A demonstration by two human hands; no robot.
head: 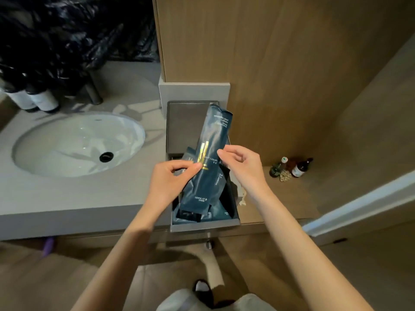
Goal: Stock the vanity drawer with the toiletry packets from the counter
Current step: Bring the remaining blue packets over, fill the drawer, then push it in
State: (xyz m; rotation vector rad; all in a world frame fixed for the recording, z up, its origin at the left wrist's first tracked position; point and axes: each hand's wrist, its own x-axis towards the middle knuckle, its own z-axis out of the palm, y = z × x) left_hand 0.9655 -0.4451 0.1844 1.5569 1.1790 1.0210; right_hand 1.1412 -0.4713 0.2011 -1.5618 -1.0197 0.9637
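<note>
Holding: we pinch the long packet (207, 176), dark blue with a gold stripe, at its left edge between the thumb and fingers of our left hand (167, 182).
Right hand: our right hand (247, 169) is at the packet's right side with its fingers loosely curled. The index tip is at the packet's edge, and the hand grips nothing that we can see.
Long packet: it is tilted above the open drawer (204, 226). Its lower end, printed "DENTAL KIT", is over the drawer, and its upper end reaches across the dark tray (185, 124) behind.
Drawer: it is pulled out from the vanity toward us, just to the right of the counter (67, 198).
Other packets: we see other packets (221, 179) of the same dark blue lying inside the drawer, overlapping one another. One reads "SHOWER CAP". The packets nearest the drawer front are too dark to read.
Counter: it is grey and holds an oval white sink (78, 144). White bottles (38, 101) stand at its far left under a black bag (67, 34).
Shelf: on the wooden shelf (280, 205) to the right of the drawer, small bottles (299, 168) stand together against the wall panel.
</note>
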